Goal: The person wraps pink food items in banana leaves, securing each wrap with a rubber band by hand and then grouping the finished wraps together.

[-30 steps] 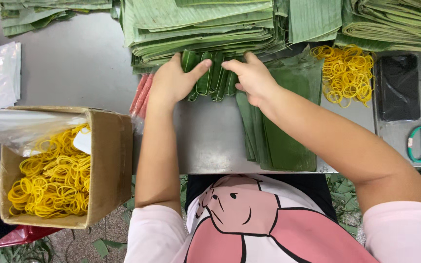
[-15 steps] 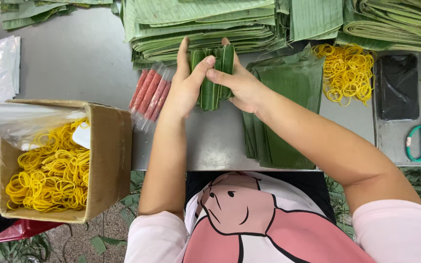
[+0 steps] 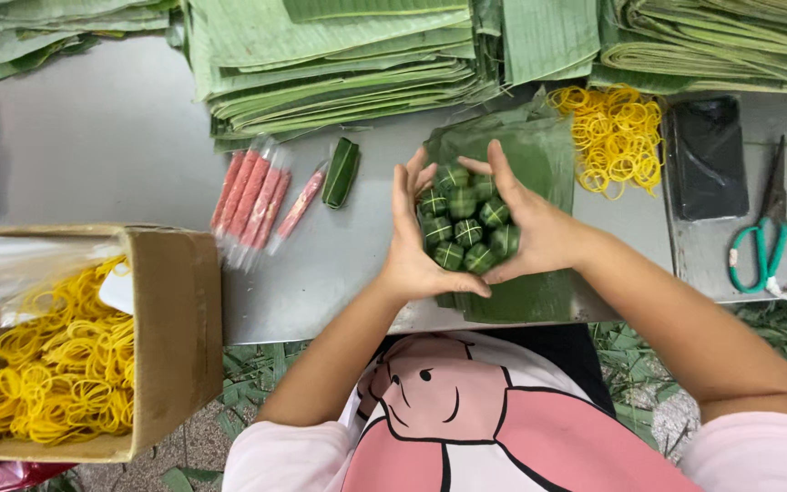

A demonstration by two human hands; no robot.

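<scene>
Now | hands [image 3: 471,239] cup leaf-wrapped rolls [image 3: 465,219] | upright, ends facing camera

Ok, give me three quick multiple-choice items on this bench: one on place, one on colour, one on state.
1. Where is the cardboard box of rubber bands?
A. beside the scissors
B. at the table's near-left edge
C. on the leaf stacks

2. What colour are the loose rubber bands by the flat black object?
A. yellow
B. red
C. blue

3. How is the bundle of small green leaf-wrapped rolls held?
A. left hand alone
B. lying untouched
C. between left hand and right hand

Answers: B, it sits lower left; A, the pile is yellow; C, both palms cup it.
</scene>
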